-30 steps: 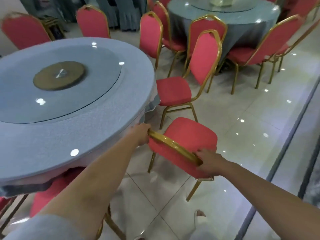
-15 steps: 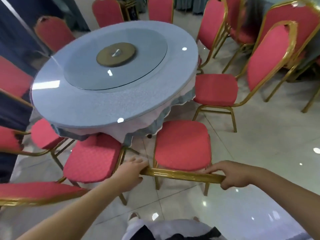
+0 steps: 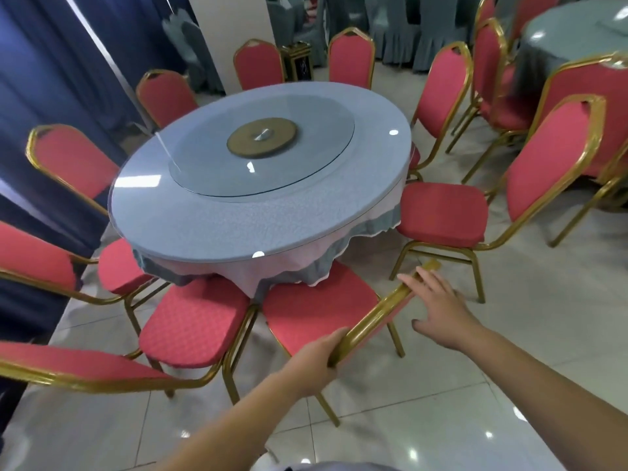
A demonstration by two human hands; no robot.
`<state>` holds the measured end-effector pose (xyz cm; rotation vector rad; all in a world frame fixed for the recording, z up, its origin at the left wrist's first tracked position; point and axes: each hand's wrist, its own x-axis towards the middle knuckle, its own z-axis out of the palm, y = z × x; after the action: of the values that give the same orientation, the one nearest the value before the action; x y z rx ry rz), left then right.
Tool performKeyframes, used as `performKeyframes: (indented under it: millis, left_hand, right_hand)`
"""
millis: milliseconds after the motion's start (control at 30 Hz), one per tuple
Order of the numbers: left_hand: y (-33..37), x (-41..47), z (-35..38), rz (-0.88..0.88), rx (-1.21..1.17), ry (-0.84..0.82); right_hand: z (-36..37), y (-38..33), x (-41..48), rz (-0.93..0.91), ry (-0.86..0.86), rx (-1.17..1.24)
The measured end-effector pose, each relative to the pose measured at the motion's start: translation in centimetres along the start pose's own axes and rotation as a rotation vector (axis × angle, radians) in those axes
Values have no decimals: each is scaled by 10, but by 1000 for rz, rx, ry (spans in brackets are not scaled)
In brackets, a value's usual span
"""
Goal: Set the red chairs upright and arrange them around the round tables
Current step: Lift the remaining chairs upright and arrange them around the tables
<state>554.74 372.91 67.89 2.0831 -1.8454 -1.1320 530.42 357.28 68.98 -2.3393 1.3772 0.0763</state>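
The left hand [image 3: 319,355] curls round the left end of the gold top rail [image 3: 377,311] of a red padded chair with a gold metal frame [image 3: 316,307]. The right hand [image 3: 438,311] is spread wide with straight fingers. Its fingertips lie on the same rail near the right end, and the thumb hangs apart below, gripping nothing. The chair stands upright on its legs, facing the round table with a grey-blue top [image 3: 238,232]. The front of its seat sits under the scalloped hem of the grey and pink tablecloth [image 3: 306,263].

Just to the left, a second red chair [image 3: 193,321] stands with its seat edge nearly touching the held one, their gold legs side by side. To the right, a third red chair [image 3: 441,212] sits near the table, with a gap of floor between it and the held chair. More red chairs [image 3: 351,59] ring the far side. On the table lies a round glass turntable [image 3: 272,171] with a gold hub [image 3: 261,137].

A blue curtain [image 3: 51,62] closes the left side. A second round table in a grey cloth [image 3: 571,39] stands at the far right, with chairs crowded between the two tables. The glossy pale tiled floor [image 3: 441,419] lies open behind and to the right of the held chair.
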Motion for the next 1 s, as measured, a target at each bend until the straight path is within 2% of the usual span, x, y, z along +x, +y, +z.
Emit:
performKeyframes:
  millis: [167, 300, 400, 500, 667, 767, 1000]
  left_hand:
    - [2, 11, -7, 18, -62, -104]
    - [3, 15, -15, 12, -68, -179]
    - [9, 15, -13, 48, -60, -187]
    - [25, 16, -3, 94, -60, -219]
    - [54, 28, 7, 151, -87, -249]
    - [52, 35, 6, 164, -128, -261]
    - [41, 47, 7, 151, -193, -300]
  right_hand:
    - [-23, -22, 26, -64, 118, -52]
    - [-43, -30, 33, -157, 54, -268]
    - [-49, -23, 23, -216, 43, -344]
    - [-56, -4, 9, -200, 1, -402]
    - [-63, 23, 0, -20, -4, -382]
    - [-46, 27, 6, 62, 60, -293]
    - [-24, 32, 12, 102, 142, -27]
